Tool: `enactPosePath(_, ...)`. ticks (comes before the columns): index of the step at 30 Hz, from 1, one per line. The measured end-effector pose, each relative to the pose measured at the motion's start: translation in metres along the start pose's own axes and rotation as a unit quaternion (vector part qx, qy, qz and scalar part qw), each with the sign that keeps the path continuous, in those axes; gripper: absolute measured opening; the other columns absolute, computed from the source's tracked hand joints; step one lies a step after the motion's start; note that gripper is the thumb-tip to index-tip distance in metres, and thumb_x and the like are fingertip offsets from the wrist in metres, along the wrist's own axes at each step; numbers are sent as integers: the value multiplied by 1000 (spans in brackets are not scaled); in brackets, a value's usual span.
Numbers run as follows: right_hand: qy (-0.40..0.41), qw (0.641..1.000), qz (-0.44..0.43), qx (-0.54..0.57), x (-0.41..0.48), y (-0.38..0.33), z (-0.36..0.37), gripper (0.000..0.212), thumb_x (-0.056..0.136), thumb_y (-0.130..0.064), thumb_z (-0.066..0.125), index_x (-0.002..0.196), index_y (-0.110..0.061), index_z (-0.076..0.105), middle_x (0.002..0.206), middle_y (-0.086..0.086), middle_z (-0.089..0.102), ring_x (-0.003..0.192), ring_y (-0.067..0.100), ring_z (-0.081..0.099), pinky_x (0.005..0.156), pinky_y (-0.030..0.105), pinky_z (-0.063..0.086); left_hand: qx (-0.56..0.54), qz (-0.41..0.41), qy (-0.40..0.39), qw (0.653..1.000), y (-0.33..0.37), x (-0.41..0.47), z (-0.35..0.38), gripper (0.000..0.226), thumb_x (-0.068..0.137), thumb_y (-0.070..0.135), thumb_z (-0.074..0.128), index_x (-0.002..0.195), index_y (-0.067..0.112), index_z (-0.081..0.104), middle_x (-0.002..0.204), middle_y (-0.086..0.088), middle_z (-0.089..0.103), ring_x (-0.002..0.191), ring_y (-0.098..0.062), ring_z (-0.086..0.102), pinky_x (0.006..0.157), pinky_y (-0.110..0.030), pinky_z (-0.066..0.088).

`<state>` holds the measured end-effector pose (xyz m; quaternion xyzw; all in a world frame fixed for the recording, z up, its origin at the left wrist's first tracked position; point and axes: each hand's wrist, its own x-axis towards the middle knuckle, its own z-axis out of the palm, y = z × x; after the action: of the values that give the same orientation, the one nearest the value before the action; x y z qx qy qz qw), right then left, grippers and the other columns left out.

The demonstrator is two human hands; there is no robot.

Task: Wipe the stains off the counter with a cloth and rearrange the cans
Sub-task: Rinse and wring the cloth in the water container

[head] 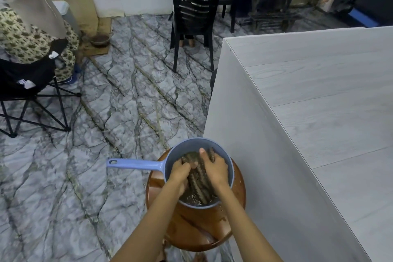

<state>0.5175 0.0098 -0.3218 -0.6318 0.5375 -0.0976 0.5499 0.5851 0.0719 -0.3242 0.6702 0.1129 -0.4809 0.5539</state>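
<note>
Beside the pale grey wood-grain worktop, a dark striped cloth is gripped by both the left hand and right hand inside a blue handled plastic dipper, likely so wringing drips are caught

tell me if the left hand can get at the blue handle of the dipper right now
Probably yes. The handle sticks out free to the left with nothing on it, close to the left hand. That hand grips the cloth in the dipper, so it would have to let go first.
</note>
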Motion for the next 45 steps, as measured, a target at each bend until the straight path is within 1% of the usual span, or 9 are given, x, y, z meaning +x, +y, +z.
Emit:
enactPosePath(4,-28,997,2,-71,-2,4,-1,52,81,-31,66,126,-13,48,120,6,60,113,26,56,100,34,44,-41,-4,73,996,-6,2,0,25,86,3,56,109,-7,58,98,-19,65,83,-29,58,76,-35,49)
enactPosePath(11,60,997,29,32,-7,-4,2,36,93,-38,49,84,-8,66,83,13,67,74,23,62,74,30,49,40,5,153,987,-7,-11,9,49,95,44,40,110,3,62,115,-20,63,109,-37,55,99,-43,44)
enactPosePath(19,-25,995,40,93,-5,-9,-11,27,89,-33,59,97,-8,67,99,11,68,101,29,61,86,34,47,-146,-98,-34,984,6,-21,-4,43,84,-1,55,126,-5,49,112,-22,60,100,-34,54,92,-44,43)
enactPosePath(26,13,972,-185,-144,-34,-10,-14,43,88,-9,53,130,-16,51,120,8,51,108,23,55,96,28,42,-65,44,-107,991,7,-31,-2,42,88,31,58,126,14,54,118,-7,64,110,-23,58,94,-37,48)
enactPosePath(30,-63,957,-230,-166,-60,-1,-3,53,87,-7,53,138,-19,42,131,-2,43,117,12,48,104,21,38,23,120,-47,991,3,-37,5,61,79,35,69,132,15,47,124,-4,59,119,-22,54,102,-34,42)
enactPosePath(34,-131,978,-121,107,-63,2,-24,33,83,-2,62,101,-30,60,107,-4,65,102,11,61,87,20,53,-45,134,-4,990,9,-38,1,40,82,28,67,115,7,62,109,-13,67,104,-28,62,100,-43,46)
enactPosePath(38,-171,981,-75,46,-40,-7,-48,47,73,-16,77,105,-30,47,100,-5,55,96,8,55,82,21,47,-51,156,-53,985,19,-42,4,20,84,31,64,90,14,71,104,-16,70,98,-28,66,96,-44,49)
enactPosePath(43,-445,894,11,56,0,-38,-74,58,80,-7,68,127,-29,42,127,3,50,116,15,49,105,31,39,-59,82,-178,979,35,-40,-1,51,83,41,59,107,-4,60,104,-26,66,97,-33,65,93,-45,50)
enactPosePath(45,-533,846,18,-6,8,-46,-72,72,74,-9,74,133,-22,35,126,2,52,115,16,50,103,30,40,-59,75,-222,970,38,-39,1,44,75,46,61,80,3,62,75,-16,68,71,-24,67,74,-35,57)
